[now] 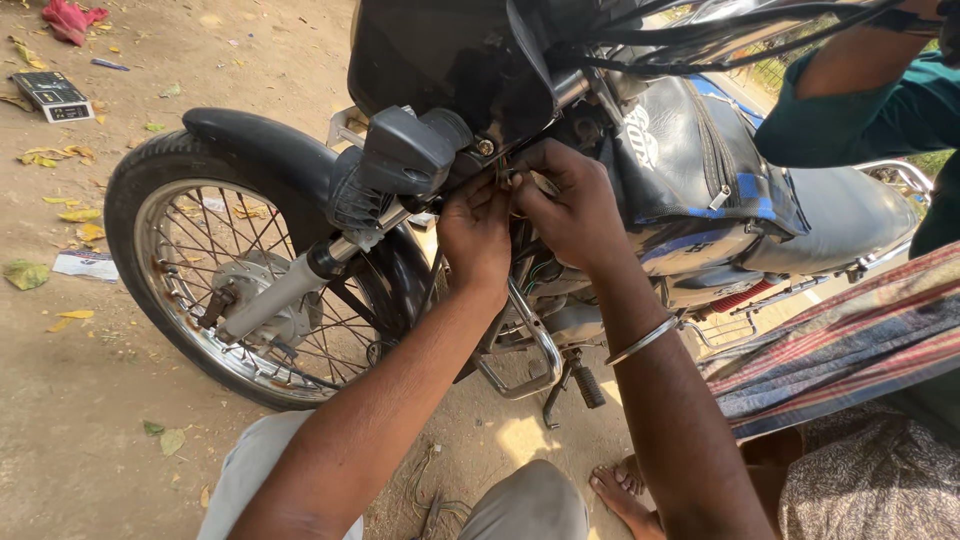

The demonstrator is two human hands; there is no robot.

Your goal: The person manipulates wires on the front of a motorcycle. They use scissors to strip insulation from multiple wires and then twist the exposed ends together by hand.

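— Where are the hands?
— I see the left hand [474,232] and right hand [570,205] together, fingers pinching thin wires [503,172] under the motorcycle [690,170] headlight cowl [440,60].
— And the place?
— Outdoors, dusty bare ground [90,400] with dry leaves [60,155], beside the spoked front wheel [215,275].

The front wheel [240,280] stands at the left, under the mudguard [250,135]. Right of it, behind the headlight housing [410,150], both hands meet at the wires [505,175]: the left hand [475,235] just left of the right hand [575,210]. The tank bag [690,160] lies further right, the crash bar [530,345] below the hands.
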